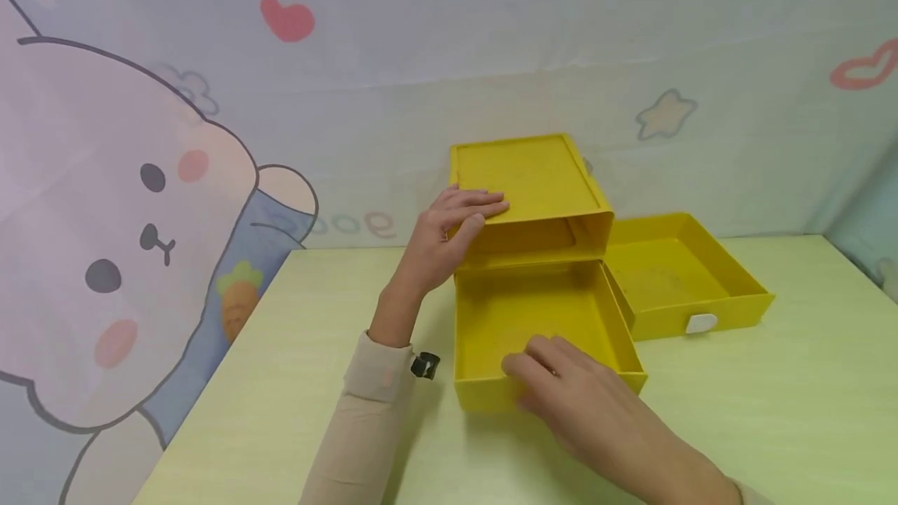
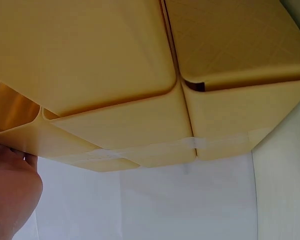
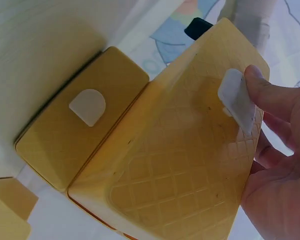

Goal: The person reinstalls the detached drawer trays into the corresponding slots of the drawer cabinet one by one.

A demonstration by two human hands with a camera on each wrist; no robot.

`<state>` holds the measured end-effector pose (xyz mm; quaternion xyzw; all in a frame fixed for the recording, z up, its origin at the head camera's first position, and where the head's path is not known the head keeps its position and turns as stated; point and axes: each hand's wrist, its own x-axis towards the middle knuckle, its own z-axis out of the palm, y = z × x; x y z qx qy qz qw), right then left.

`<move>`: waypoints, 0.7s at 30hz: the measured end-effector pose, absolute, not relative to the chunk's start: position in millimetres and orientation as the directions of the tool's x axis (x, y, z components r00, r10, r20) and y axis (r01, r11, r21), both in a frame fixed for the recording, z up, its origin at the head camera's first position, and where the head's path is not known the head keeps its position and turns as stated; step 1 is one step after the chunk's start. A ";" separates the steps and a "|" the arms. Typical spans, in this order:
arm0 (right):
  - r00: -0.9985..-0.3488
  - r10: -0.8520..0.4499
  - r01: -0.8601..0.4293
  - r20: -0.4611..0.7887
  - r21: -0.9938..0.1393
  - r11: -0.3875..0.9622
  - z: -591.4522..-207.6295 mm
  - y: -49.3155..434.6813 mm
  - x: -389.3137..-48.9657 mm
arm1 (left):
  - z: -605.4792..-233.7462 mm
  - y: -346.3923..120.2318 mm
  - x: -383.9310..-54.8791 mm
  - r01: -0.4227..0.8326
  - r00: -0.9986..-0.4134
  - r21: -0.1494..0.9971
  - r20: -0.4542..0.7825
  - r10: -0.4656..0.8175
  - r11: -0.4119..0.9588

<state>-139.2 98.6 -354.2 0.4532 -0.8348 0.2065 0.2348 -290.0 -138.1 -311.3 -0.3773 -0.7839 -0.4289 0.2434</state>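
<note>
A yellow drawer cabinet [image 1: 526, 174] stands against the back wall, its top slot without a drawer. My left hand [image 1: 438, 236] rests on the top panel's left front corner, fingers stretched across it. Below the slot, a yellow drawer [image 1: 491, 394] juts far out and looks bare inside. My right hand [image 1: 582, 404] grips the drawer's front panel. In the right wrist view, the thumb presses beside the white handle [image 3: 235, 95] while the other fingers go behind the panel. Under it, a lower drawer [image 3: 55, 145] with a white tab sits flush in the cabinet.
Another yellow drawer [image 1: 754, 308] with a white handle lies on the light green table [image 1: 807, 380], right beside the cabinet. Clear tape [image 2: 107, 153] runs along the cabinet's side in the left wrist view. A cartoon-printed cloth [image 1: 421, 100] hangs behind.
</note>
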 end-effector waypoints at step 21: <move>-0.423 -0.652 -0.890 0.629 -0.153 0.430 -356.4 108.0 -145.5 | -309.4 -138.3 -289.4 0.799 -0.599 0.490 0.706 0.378 0.350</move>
